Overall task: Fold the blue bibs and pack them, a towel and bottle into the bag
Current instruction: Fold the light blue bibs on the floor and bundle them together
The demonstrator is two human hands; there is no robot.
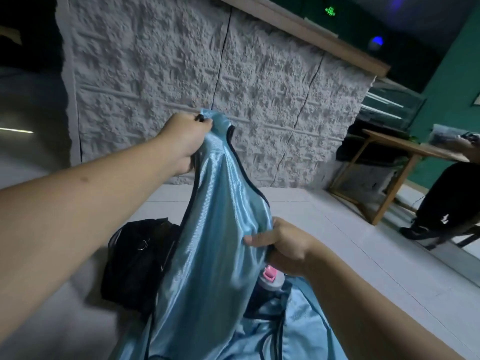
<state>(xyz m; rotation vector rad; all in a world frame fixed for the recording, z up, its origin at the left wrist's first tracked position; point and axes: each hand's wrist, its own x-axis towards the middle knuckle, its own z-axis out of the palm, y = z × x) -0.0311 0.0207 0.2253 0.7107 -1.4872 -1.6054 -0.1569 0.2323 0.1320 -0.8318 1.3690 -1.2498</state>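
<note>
A shiny light-blue bib (218,229) with dark trim hangs stretched in the air in front of me. My left hand (185,141) grips its top edge high up. My right hand (284,245) pinches its right side lower down. Behind the bib on the floor lies a black bag (135,258). A bottle with a pink cap (270,278) peeks out just below my right hand. More blue bib fabric (304,331) lies on the floor under it. No towel is visible.
A rough grey stone-textured wall (181,74) stands close ahead. A wooden table (405,152) stands at the right, and a person in black clothes (441,203) is beside it. The floor (363,255) is pale tile.
</note>
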